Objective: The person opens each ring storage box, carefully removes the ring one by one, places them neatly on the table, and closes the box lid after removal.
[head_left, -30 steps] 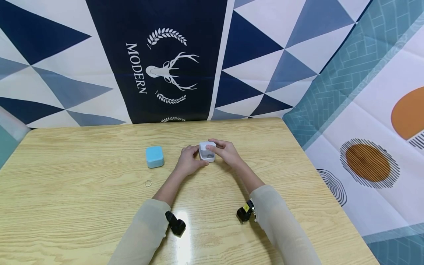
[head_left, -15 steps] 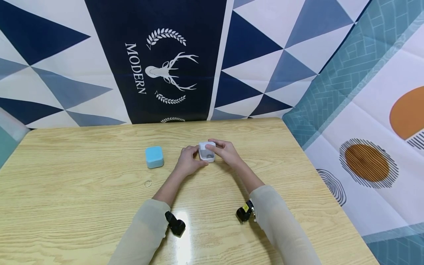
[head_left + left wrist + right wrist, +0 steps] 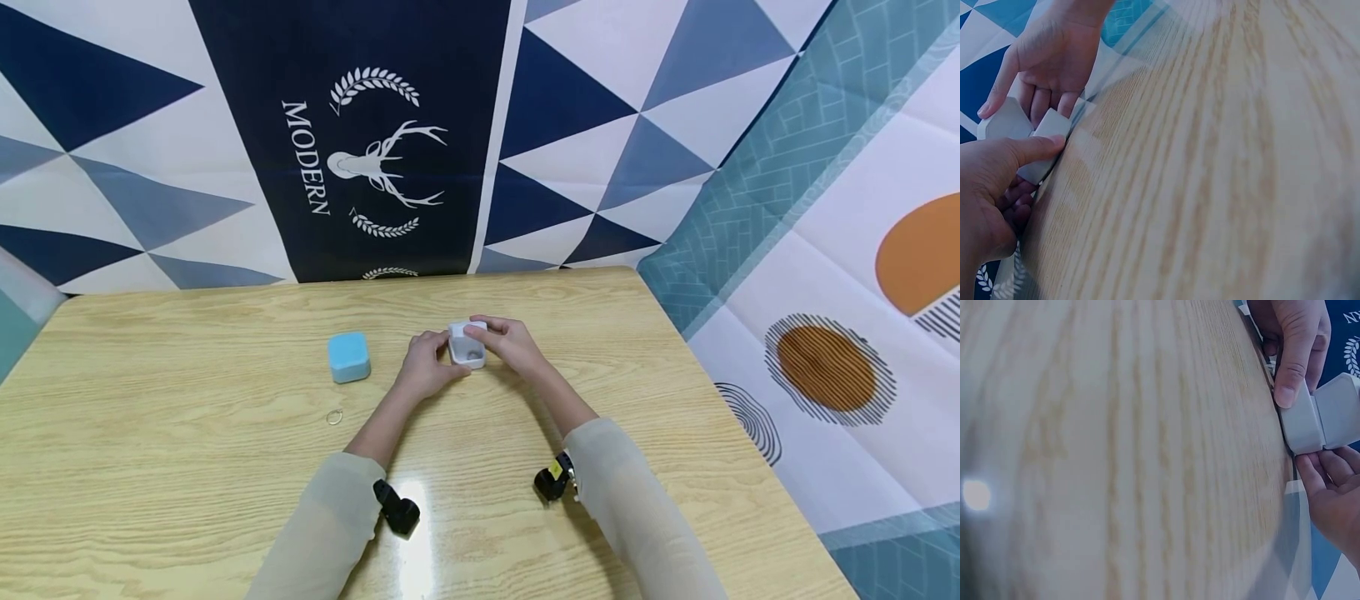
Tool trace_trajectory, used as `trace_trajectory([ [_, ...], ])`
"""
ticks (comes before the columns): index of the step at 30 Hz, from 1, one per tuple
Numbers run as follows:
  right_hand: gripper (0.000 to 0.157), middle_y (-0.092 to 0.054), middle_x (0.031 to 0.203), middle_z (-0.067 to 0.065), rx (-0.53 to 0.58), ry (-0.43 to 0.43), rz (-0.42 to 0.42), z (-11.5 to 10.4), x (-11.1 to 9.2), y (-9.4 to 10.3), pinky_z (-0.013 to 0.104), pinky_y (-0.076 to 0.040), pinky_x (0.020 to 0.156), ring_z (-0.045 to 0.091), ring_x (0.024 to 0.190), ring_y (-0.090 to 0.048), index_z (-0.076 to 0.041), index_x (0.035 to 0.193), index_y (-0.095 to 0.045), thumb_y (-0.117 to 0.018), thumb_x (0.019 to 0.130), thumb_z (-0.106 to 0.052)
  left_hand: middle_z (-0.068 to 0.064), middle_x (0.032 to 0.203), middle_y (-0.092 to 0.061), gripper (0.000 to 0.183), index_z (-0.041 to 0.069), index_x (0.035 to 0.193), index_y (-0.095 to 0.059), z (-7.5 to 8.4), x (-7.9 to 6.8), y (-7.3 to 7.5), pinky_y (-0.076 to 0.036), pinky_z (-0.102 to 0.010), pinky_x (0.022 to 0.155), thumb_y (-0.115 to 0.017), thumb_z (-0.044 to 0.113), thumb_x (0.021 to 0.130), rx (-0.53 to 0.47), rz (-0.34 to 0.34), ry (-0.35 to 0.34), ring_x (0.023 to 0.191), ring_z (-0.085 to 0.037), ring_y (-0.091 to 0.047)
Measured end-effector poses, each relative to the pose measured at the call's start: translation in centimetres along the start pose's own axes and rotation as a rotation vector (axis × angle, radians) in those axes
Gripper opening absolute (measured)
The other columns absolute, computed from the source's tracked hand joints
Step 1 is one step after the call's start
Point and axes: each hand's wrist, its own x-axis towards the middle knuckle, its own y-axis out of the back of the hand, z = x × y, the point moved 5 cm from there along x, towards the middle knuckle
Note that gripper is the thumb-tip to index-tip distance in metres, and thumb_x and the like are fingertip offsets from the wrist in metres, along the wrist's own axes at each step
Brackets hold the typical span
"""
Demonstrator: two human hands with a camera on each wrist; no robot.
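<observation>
The left forearm [image 3: 384,422] and right forearm [image 3: 562,397] stretch forward, angled inward; the left hand [image 3: 427,367] grips, thumb pointing rightward, nearer the body than its fingers; the right hand [image 3: 512,343] pinches, thumb extended leftward, fingers beyond it; both hands lie near each other.

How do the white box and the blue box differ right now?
The white box is open, its lid raised; the blue box looks closed.
The left hand and right hand hold the white box; neither touches the blue box.
The white box sits farther right in the head view than the blue box.
Both have rounded corners.
</observation>
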Motion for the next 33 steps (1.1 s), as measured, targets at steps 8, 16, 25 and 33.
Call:
trace_trajectory([
  [8, 0.055, -0.058, 0.115, -0.001, 0.056, -0.05, -0.019, -0.2, 0.17, -0.07, 0.031, -0.041, 0.092, 0.012, 0.107, -0.05, -0.018, 0.111, -0.061, -0.064, 0.07, -0.054, -0.012, 0.117, -0.052, 0.068, 0.005, 0.127, -0.047, 0.02, -0.03, 0.03, -0.038, -0.037, 0.092, -0.074, 0.03, 0.069, 0.002, -0.002, 0.01, 0.105, -0.025, -0.041],
  [16, 0.056, -0.057, 0.118, 0.001, 0.066, -0.072, -0.033, -0.53, 0.19, -0.09, 0.031, -0.04, 0.095, 0.013, 0.112, -0.049, -0.015, 0.111, -0.06, -0.063, 0.071, -0.054, -0.011, 0.116, -0.053, 0.068, 0.004, 0.126, -0.048, 0.07, -0.09, -0.02, -0.038, -0.037, 0.09, -0.075, 0.029, 0.068, 0.008, -0.006, 0.015, 0.104, -0.024, -0.042],
  [25, 0.062, -0.057, 0.118, 0.003, 0.057, -0.077, -0.047, -0.75, 0.35, -0.11, 0.029, -0.042, 0.093, 0.014, 0.111, -0.052, -0.01, 0.114, -0.058, -0.06, 0.073, -0.056, -0.013, 0.118, -0.052, 0.068, 0.004, 0.125, -0.048, 0.12, -0.01, -0.03, -0.038, -0.037, 0.092, -0.075, 0.029, 0.068, 0.009, 0.003, 0.016, 0.107, -0.025, -0.041],
  [33, 0.065, -0.059, 0.114, 0.004, 0.061, -0.068, -0.037, -0.68, 0.61, -0.25, 0.028, -0.045, 0.09, 0.014, 0.107, -0.054, -0.006, 0.114, -0.058, -0.059, 0.073, -0.057, -0.014, 0.118, -0.053, 0.069, 0.003, 0.125, -0.048, -0.01, -0.04, -0.07, -0.037, -0.037, 0.093, -0.076, 0.029, 0.067, 0.014, 0.014, 0.008, 0.106, -0.026, -0.042],
])
